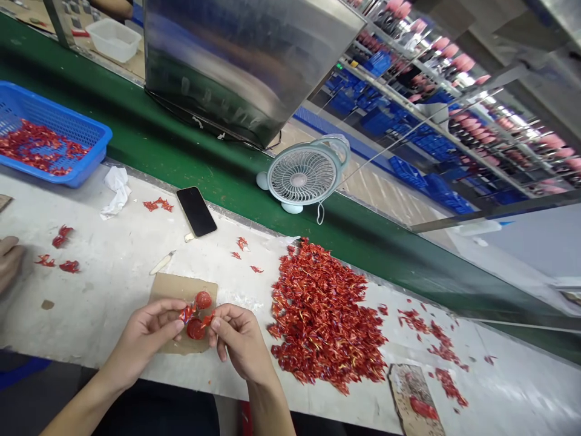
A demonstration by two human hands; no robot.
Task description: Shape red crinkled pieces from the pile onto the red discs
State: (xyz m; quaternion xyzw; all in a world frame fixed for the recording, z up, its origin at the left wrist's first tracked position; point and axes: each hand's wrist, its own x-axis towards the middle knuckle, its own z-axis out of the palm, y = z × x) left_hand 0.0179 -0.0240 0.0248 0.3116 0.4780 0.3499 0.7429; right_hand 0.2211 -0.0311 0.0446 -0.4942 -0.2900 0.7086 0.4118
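Both my hands meet over a brown cardboard piece [169, 288] at the table's near edge. My left hand [149, 332] pinches a shiny red foil wrapper [186, 313] at its left end. My right hand [238, 339] pinches the same wrapper's right end, fingers curled. A round red piece [195, 329] sits between the fingertips, and a second round red piece [203, 299] lies on the cardboard just above. A large heap of red foil wrappers [324, 315] lies right of my right hand.
A blue basket [88, 130] with red wrappers stands far left. A black phone [196, 211], a crumpled tissue [116, 189], a small fan [305, 174] and scattered wrappers lie about. Another person's hand [8, 260] rests at the left edge. A second cardboard piece [415, 399] lies right.
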